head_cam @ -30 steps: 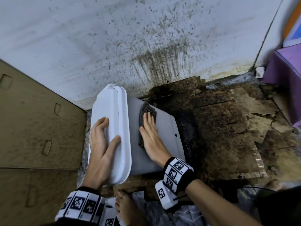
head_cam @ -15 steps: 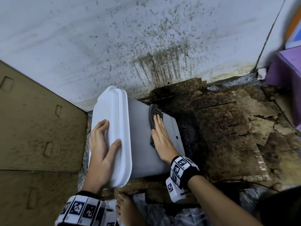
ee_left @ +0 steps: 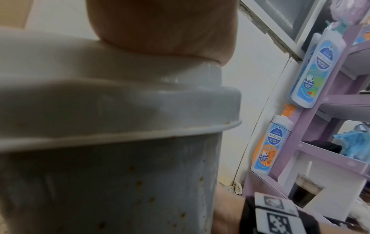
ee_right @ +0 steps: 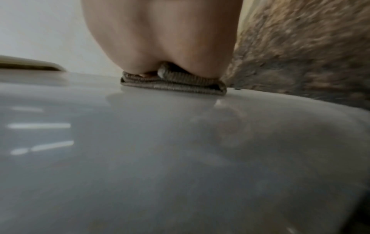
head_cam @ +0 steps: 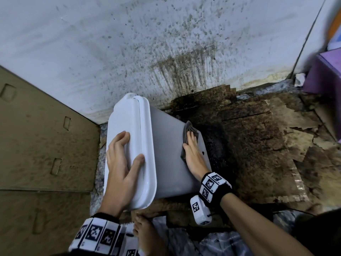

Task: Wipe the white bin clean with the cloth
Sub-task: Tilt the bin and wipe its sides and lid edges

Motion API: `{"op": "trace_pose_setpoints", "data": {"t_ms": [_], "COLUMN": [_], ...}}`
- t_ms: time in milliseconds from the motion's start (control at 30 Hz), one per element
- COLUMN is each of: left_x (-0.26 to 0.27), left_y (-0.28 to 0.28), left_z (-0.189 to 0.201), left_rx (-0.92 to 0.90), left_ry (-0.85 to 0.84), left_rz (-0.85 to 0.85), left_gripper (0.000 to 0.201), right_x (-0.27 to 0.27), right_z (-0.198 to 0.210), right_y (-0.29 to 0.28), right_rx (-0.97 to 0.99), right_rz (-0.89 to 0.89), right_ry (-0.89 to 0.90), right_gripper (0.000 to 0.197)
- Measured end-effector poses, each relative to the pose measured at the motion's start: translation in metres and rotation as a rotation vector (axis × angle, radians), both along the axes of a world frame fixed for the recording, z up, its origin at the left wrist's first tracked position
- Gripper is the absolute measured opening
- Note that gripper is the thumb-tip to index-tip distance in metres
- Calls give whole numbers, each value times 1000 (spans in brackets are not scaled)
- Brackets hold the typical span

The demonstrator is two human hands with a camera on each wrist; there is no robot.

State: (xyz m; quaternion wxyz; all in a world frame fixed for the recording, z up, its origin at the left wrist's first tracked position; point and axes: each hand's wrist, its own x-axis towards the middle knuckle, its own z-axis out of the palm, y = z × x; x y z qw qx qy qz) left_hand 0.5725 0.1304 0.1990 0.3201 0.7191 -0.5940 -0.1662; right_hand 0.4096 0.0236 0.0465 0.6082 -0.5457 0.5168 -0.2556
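Against a spattered wall (head_cam: 166, 43), the white bin (head_cam: 166, 159) is tilting over stained cardboard (head_cam: 258, 145), the left hand (head_cam: 121, 163) resting flat-fingered on its lid (head_cam: 134, 115) while the right hand (head_cam: 193, 154) is pressing the grey cloth (head_cam: 188, 130) flat-fingered against its side near the base.

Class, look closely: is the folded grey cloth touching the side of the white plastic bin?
Touching. The right wrist view shows the folded grey cloth lying flat on the white plastic bin, no gap, pressed by the right hand.

Soft even light; wide-angle bending at edges; both wrist views blurred close up.
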Motion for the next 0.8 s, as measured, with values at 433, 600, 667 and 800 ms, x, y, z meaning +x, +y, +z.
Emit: {"op": "trace_pose_setpoints", "data": {"t_ms": [433,600,667,800], "left_x": [-5,-4,-4,-5], "left_y": [-1,-2,-2,-2], "left_z": [3,2,3,1], "left_rx": [-3,-8,-13,-20], "left_ry": [-35,-34,-37,-37], "left_rz": [-3,6,6,8], "left_gripper": [59,60,61,62], "right_x": [23,-6,-24,-37], "right_z": [44,-4,-26,-37], "right_y": [15,27,34,43], "right_rx": [-393,-264,-198,-12], "right_rz": [140,82,58,-6], "right_ry": [-192,-79,1,-16], "right_gripper": [55,53,53,52]}}
